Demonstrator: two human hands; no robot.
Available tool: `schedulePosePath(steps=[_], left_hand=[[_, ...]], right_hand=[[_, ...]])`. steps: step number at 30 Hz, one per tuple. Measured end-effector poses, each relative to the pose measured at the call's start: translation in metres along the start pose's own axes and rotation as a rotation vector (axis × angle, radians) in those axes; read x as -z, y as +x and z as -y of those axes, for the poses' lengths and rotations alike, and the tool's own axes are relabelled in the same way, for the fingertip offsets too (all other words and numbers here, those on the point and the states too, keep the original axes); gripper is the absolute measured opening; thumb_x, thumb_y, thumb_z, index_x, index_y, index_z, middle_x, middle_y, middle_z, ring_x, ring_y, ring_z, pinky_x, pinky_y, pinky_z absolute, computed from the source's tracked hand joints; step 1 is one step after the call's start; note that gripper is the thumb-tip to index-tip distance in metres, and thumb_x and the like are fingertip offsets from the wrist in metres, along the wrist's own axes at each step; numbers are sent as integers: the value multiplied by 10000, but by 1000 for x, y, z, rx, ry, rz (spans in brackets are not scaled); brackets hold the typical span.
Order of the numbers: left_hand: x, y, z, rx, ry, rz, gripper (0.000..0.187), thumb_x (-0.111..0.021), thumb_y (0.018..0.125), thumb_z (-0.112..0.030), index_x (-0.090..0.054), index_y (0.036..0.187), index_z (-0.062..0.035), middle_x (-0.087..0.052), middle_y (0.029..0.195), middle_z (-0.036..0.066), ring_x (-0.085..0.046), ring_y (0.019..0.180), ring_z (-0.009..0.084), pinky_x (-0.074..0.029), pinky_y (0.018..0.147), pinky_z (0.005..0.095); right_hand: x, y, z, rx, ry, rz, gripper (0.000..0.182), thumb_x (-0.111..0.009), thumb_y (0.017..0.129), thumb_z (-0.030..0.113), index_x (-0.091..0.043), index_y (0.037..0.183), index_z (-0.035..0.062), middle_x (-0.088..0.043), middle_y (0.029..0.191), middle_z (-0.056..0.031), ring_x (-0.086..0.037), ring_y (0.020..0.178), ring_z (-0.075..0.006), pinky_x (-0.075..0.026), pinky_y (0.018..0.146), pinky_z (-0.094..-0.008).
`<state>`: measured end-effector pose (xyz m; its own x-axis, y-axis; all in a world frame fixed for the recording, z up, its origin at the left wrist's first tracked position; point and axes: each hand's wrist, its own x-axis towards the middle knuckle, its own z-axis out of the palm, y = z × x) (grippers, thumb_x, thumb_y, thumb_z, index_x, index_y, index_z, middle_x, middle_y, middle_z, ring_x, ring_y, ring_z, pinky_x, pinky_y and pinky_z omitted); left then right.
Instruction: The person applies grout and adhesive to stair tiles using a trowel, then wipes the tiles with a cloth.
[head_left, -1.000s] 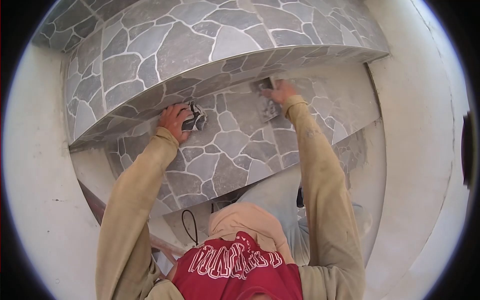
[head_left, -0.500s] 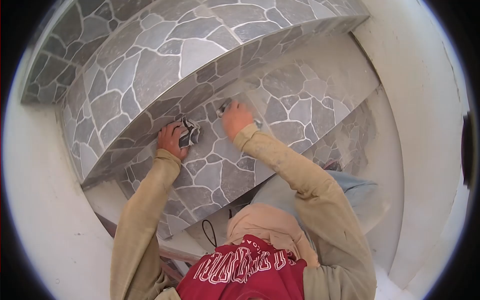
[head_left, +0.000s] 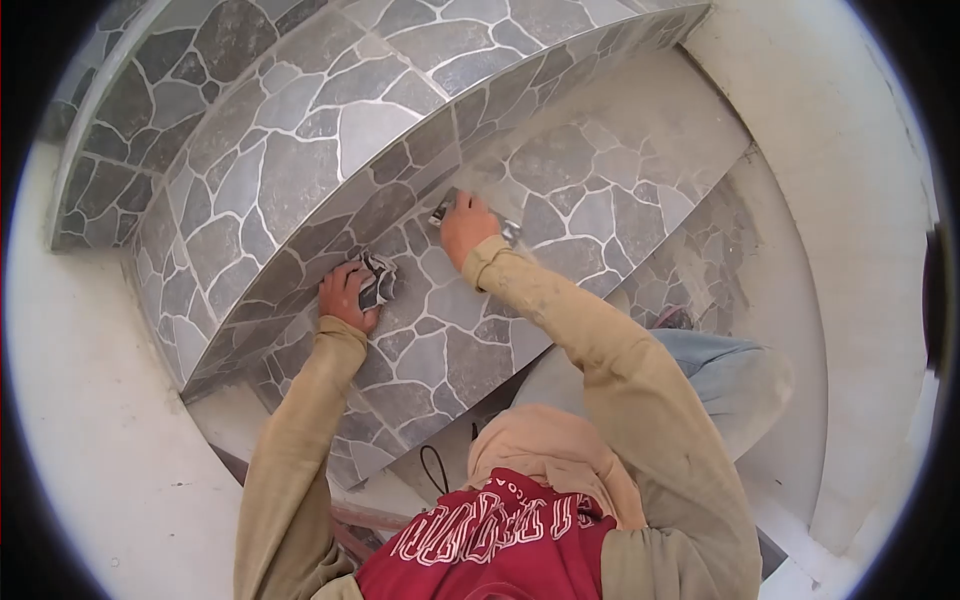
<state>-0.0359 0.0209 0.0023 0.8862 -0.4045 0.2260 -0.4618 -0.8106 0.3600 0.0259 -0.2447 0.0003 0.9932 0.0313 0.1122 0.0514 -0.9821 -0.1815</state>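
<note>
My left hand (head_left: 343, 292) is closed round a crumpled black-and-white cloth (head_left: 379, 280), which rests on the stone-patterned step (head_left: 440, 350) close to its riser. Further right, my right hand (head_left: 468, 228) grips a flat, shiny metal tool (head_left: 511, 233) against the same step. Parts of the tool show on either side of the fingers; its exact kind is hidden. Pale dust or grout haze covers the tiles just beyond my right hand.
A curved higher step (head_left: 300, 170) with a metal-edged lip overhangs the riser. Pale walls (head_left: 100, 400) stand left and right. Below the near edge lies a dusty lower step (head_left: 690, 270). My bent knee (head_left: 740, 380) is at the right.
My right hand has turned slightly and shifted a little left with the metal tool, showing more of it. My left hand stays on the cloth. The whole view has tilted a little.
</note>
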Motion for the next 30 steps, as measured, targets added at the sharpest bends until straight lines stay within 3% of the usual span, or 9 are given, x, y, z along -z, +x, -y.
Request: schedulePosePath(steps=[6,9,11,14,17,20,22,24,30], left_hand=[[3,0,-2,-8,-17,-18,496,-730,604,-149,-609,1084,-121,-579,1196,115,-536,1088,354,-413,912,468],[4,-1,-5,8,0,-35,515,-749,588,-158,-618,1087,-146,-578,1201,73,-535,1097,335,-423,901,462],[3,-3,-2,13,9,-26,514,-753,592,-161,-619,1088,-148,-576,1204,73,-536,1098,334,-424,903,462],[2,1,-5,13,6,-14,513,-764,597,-173,-620,1088,-149,-574,1210,72,-536,1101,332,-425,910,464],[6,-1,-4,31,8,-10,509,-771,603,-179,-620,1088,-148,-572,1215,70,-535,1105,332,-424,916,470],[8,-5,-5,30,-8,-10,498,-768,612,-175,-621,1086,-145,-571,1217,71,-536,1105,333,-423,921,471],[8,0,-7,23,-8,-31,490,-766,618,-173,-621,1085,-144,-571,1218,72,-538,1102,334,-423,923,470],[7,0,-6,9,-21,-53,483,-739,604,-133,-611,1070,-120,-574,1191,110,-535,1064,371,-419,910,477],[0,-5,4,-23,-45,-63,492,-748,613,-153,-619,1088,-132,-577,1210,85,-534,1113,344,-427,937,466]], right_hand=[[76,52,-123,-250,3,149,237,-572,869,204,-717,1029,106,-670,1068,-201,-649,1029,-371,-546,784,-491],[145,36,-100,-337,350,286,291,-581,840,188,-666,1068,29,-684,1001,-248,-665,955,-413,-542,802,-504],[66,5,-77,54,315,293,343,-599,836,236,-654,1126,60,-677,1027,-260,-655,981,-423,-531,838,-496],[43,-31,-45,100,432,304,368,-603,844,282,-648,1164,107,-675,1042,-260,-645,999,-425,-528,836,-491],[52,43,-130,-305,379,151,371,-603,836,250,-646,1169,92,-678,997,-270,-649,955,-441,-514,821,-534],[83,57,-149,-270,146,135,379,-599,817,224,-642,1172,99,-682,947,-270,-655,898,-457,-511,797,-558],[69,35,-94,92,343,-4,424,-598,787,214,-630,1187,76,-676,925,-283,-644,868,-483,-516,771,-569],[35,11,-32,173,450,181,557,-610,758,245,-572,1285,67,-660,951,-301,-622,929,-500,-497,862,-556],[9,51,-80,-157,228,145,381,-589,835,230,-639,1152,25,-654,1075,-292,-627,1037,-459,-510,911,-502]])
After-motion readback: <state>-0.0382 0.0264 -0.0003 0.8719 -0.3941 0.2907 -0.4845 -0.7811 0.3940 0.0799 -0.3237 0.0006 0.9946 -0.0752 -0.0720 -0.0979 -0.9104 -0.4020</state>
